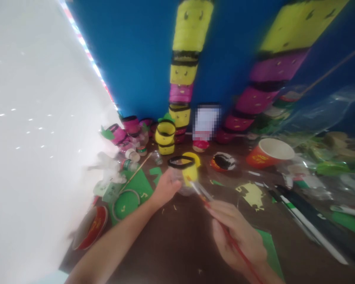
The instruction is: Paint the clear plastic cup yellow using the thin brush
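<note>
A clear plastic cup (pixel 177 182) with a black rim stands in the middle, its right side coated yellow. My left hand (pixel 167 189) is closed round the cup's left side. With my right hand (pixel 236 232) I grip a red-handled paintbrush (pixel 235 245), its bristles against the yellow part of the cup. A yellow round lid or dish (pixel 193 158) lies just behind the cup. To the right of that sits a small dish of black paint (pixel 223 161).
Stacked yellow and pink cups (pixel 183 73) rise at the back. An orange paper cup (pixel 269 153) is at the right, beyond a yellow paper scrap (pixel 252 195). Green sheets (pixel 140 181) and bottles lie left. A black bag or case (pixel 322 221) lies right.
</note>
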### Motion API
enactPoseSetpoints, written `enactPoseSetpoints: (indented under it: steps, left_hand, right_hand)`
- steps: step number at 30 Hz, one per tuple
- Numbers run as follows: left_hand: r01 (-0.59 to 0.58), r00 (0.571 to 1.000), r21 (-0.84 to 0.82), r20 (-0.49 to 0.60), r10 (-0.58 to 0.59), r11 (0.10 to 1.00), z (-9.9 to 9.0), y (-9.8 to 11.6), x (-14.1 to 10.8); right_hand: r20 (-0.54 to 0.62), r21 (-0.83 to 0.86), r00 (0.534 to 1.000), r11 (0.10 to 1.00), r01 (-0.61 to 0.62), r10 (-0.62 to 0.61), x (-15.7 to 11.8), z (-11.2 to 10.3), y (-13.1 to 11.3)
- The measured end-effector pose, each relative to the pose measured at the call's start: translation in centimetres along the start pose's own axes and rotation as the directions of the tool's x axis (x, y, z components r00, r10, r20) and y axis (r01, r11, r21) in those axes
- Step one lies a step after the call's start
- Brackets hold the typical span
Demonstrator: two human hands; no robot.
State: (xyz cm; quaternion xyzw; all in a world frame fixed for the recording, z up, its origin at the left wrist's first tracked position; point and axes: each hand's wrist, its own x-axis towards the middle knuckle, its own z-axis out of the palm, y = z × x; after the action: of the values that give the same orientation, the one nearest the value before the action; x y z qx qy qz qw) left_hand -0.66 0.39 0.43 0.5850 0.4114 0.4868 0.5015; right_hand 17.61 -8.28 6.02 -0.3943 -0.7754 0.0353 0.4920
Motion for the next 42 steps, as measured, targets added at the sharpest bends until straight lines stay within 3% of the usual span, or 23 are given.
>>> enactPoseSetpoints:
  steps: [7, 12, 19, 27, 32, 37, 42]
  left_hand:
    - [-0.015, 1.000, 0.083, 0.006, 0.014, 0.996, -0.25, 0.00, -0.07]
    - [-0.040, 0.999, 0.056, 0.018, 0.039, 0.998, -0.28, -0.08, -0.10]
    - [-0.048, 0.998, 0.111, -0.045, 0.053, 0.993, -0.22, -0.12, 0.10]
    - [-0.047, 0.998, 0.045, -0.048, 0.049, 0.998, -0.20, -0.15, 0.12]
    - [0.000, 0.997, -0.058, -0.074, -0.004, 0.998, -0.05, 0.06, 0.12]
    - [0.054, 0.997, -0.188, -0.040, -0.063, 0.981, 0.12, 0.26, 0.06]
    - [0.083, 0.996, -0.209, -0.028, -0.090, 0.974, 0.26, 0.70, 0.06]
  right_hand:
    - [-0.011, 0.012, 1.000, 1.000, -0.013, 0.013, -0.18, 0.76, 0.11]
    - [-0.005, 0.051, 0.999, 0.998, -0.033, 0.033, -0.36, 0.71, 0.09]
    - [-0.006, 0.115, 0.999, 0.992, -0.049, 0.050, -0.79, 0.30, -0.02]
    - [0.009, 0.077, 0.999, 0.996, -0.039, 0.039, -0.57, 0.28, -0.05]
    - [-0.020, 0.106, 0.999, 0.994, -0.029, 0.031, -0.52, 0.12, -0.19]
    - [-0.036, 0.030, 0.999, 0.999, -0.031, 0.032, -0.11, -0.16, -0.15]
    - [-0.043, -0.015, 0.998, 0.999, -0.048, 0.047, 0.16, 0.41, -0.23]
